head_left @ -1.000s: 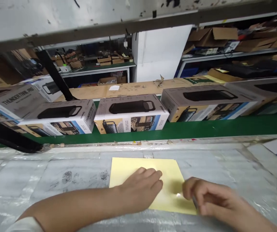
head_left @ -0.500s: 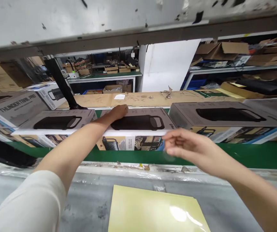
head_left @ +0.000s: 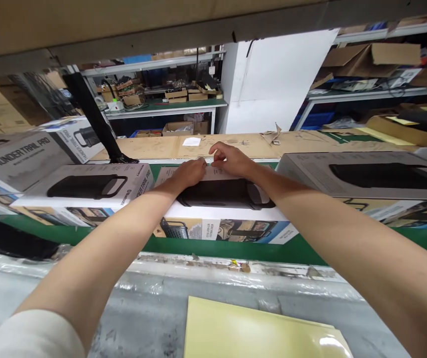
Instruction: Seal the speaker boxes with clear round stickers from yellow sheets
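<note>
A printed box (head_left: 235, 215) with a black speaker picture lies flat on the green surface (head_left: 198, 247). My left hand (head_left: 190, 173) rests at the far edge of its top, fingers bent and closed together; whatever they may pinch is too small to see. Just right of it, above the same far edge, is my right hand (head_left: 230, 159), its fingers curled but apart, with nothing visible in them. Another printed box (head_left: 86, 189) lies to the left, and a larger one (head_left: 366, 174) to the right.
A black post (head_left: 90, 117) stands at the left, beside stacked boxes (head_left: 23, 154). An overhead beam (head_left: 142, 42) crosses the view. Yellow sheets (head_left: 258, 328) lie on the grey near surface (head_left: 142, 308). Cardboard (head_left: 153, 148) covers the strip behind the boxes.
My right hand has moved from the box's near right corner to its far edge, beside my left hand. My left hand stays at the far edge. The camera view has shifted somewhat.
</note>
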A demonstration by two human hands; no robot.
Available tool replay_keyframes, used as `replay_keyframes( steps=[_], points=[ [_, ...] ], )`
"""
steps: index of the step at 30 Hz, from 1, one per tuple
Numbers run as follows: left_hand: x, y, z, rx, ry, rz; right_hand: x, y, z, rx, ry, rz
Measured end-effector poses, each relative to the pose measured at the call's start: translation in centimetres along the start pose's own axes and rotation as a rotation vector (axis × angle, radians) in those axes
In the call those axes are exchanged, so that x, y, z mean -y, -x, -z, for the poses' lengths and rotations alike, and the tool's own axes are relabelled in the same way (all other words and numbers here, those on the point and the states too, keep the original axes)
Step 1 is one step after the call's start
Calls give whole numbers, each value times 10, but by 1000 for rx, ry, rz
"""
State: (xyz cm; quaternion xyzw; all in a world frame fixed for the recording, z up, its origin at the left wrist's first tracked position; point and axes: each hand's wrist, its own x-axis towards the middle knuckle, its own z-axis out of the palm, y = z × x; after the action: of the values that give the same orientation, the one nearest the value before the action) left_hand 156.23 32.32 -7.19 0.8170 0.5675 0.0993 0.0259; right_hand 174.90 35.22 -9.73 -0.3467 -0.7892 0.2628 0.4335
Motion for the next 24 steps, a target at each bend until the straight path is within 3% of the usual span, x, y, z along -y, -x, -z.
replay_keyframes(
  steps=[6,12,16,21,24],
  points=[
    [-2,6,7,36,-57,10,-6,-8,-4,33,104,-34],
    [-3,11,12,48,-114,17,-1,3,-3,-72,272,-78],
    [-1,11,11,45,-130,12,12,21,-9,63,375,-25],
    [0,13,16,67,-118,-22,26,19,-10,150,466,-215],
    [-4,11,18,124,-100,-9,36,39,3,137,511,-314]
  ],
)
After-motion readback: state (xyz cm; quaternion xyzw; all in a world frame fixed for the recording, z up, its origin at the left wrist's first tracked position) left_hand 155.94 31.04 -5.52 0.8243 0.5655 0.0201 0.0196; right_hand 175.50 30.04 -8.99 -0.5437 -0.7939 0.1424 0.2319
